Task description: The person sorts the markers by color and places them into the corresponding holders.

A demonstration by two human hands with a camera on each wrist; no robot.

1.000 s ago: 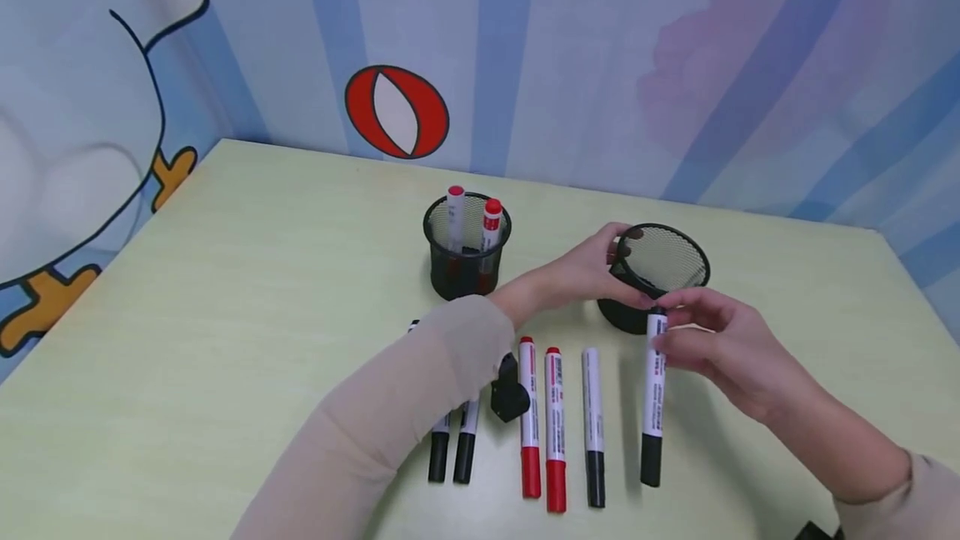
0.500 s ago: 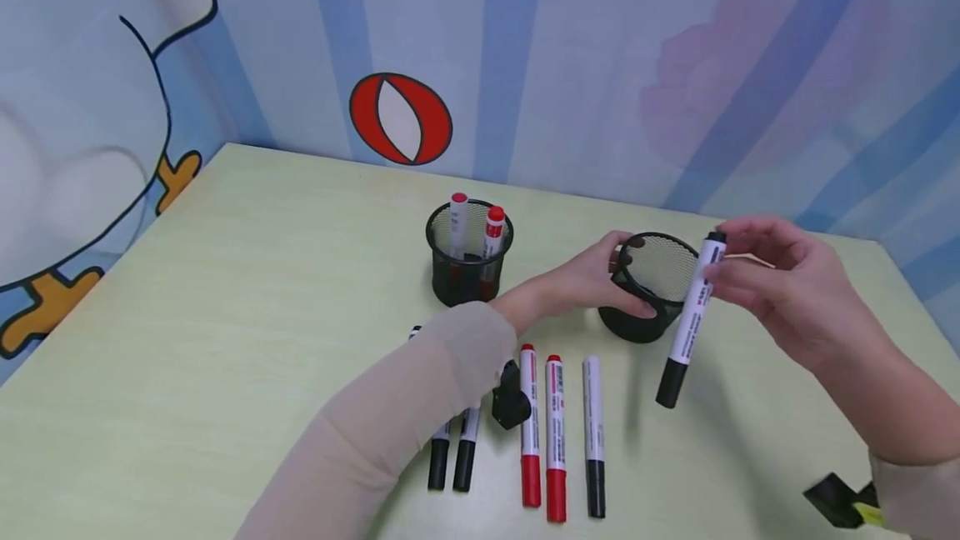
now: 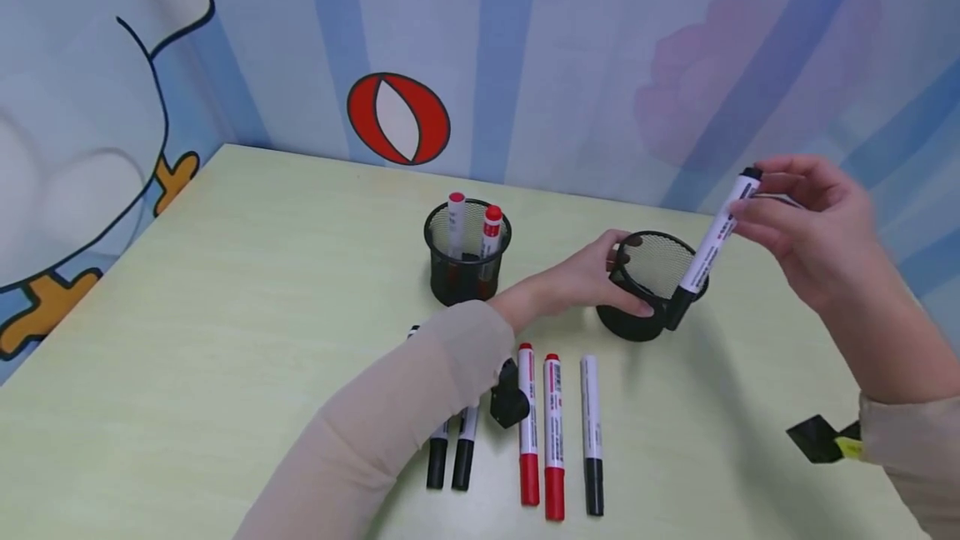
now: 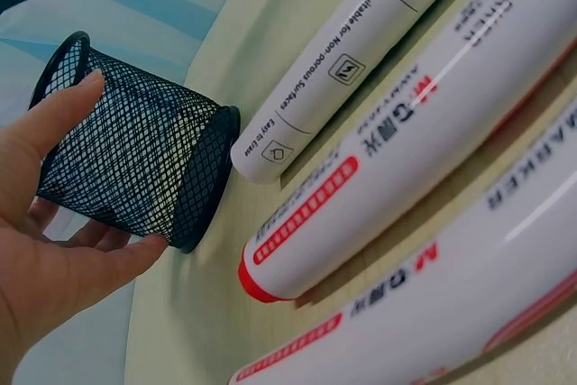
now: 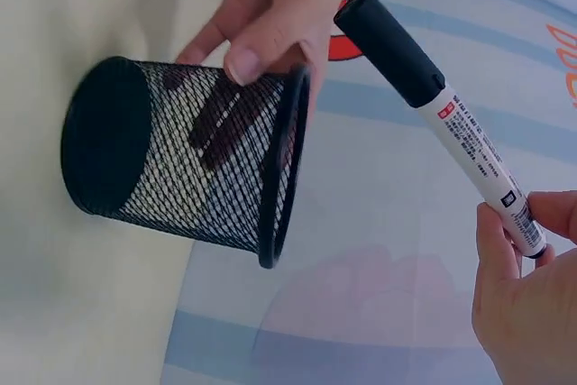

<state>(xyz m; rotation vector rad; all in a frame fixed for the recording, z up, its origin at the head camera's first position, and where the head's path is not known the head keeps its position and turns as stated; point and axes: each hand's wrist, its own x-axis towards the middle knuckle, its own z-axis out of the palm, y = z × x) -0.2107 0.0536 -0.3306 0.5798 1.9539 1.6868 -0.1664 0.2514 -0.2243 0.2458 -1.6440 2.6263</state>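
My left hand (image 3: 588, 277) grips the right-hand black mesh pen cup (image 3: 630, 325), thumb on the near side and fingers round the far side. The cup (image 4: 135, 146) holds nothing that I can see. Between thumb and fingertips, my right hand (image 3: 821, 232) pinches a black-capped white marker (image 3: 716, 240) near its tail end. That marker slants, with its black cap (image 5: 392, 47) lowest. In the right wrist view the cap is a little above the cup's rim (image 5: 287, 169), apart from it.
Another mesh cup (image 3: 453, 277) with two red markers stands left. In front lie two red markers (image 3: 553, 440) and a black-capped marker (image 3: 592, 436). Two more black-capped markers (image 3: 465, 448) are partly hidden beneath my left forearm. A patterned wall (image 3: 570, 65) rises behind the table.
My right hand has lifted the marker up and to the right, and the marker has swung from near upright to a slant beside the cup's rim. The left hand keeps its grip in place.
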